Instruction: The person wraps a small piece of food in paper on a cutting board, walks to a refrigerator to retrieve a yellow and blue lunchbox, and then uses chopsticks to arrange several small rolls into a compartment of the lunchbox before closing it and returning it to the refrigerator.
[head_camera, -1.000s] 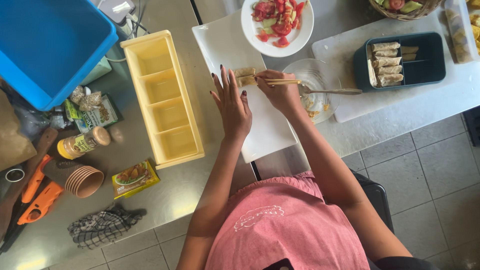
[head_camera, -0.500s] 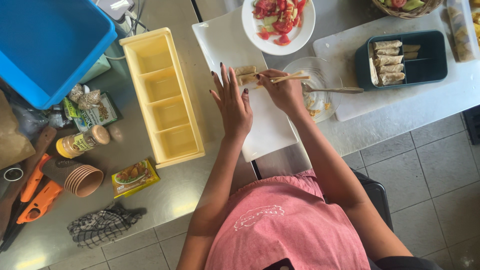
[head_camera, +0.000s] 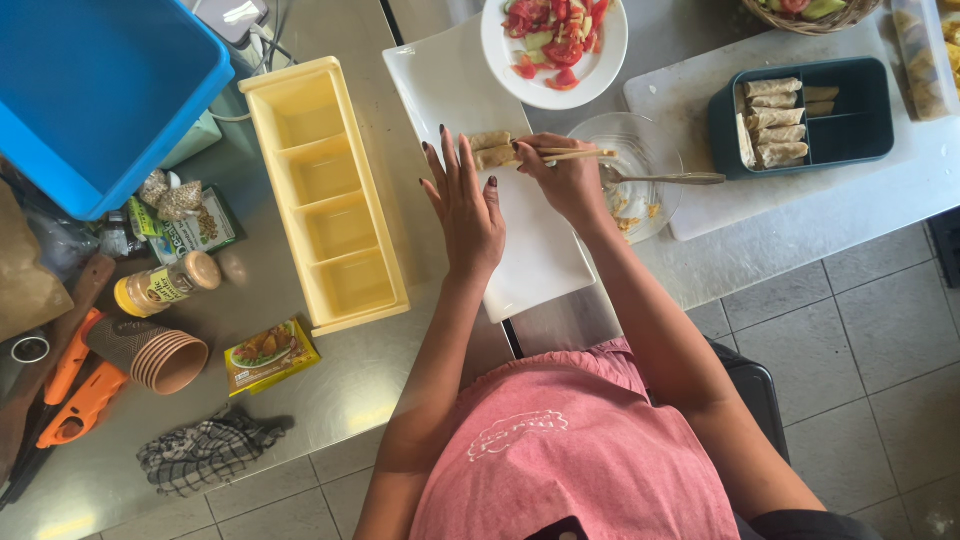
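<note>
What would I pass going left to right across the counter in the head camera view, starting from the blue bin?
Blue bin → yellow divided tray → left hand → right hand holding chopsticks → glass bowl with a spoon → dark green box of rolls.

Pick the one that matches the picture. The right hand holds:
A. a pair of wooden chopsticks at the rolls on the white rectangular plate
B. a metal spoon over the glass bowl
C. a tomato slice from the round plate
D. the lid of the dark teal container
A: the right hand grips wooden chopsticks whose tips meet the rolls on the white rectangular plate; the spoon lies unheld in the glass bowl.
</note>
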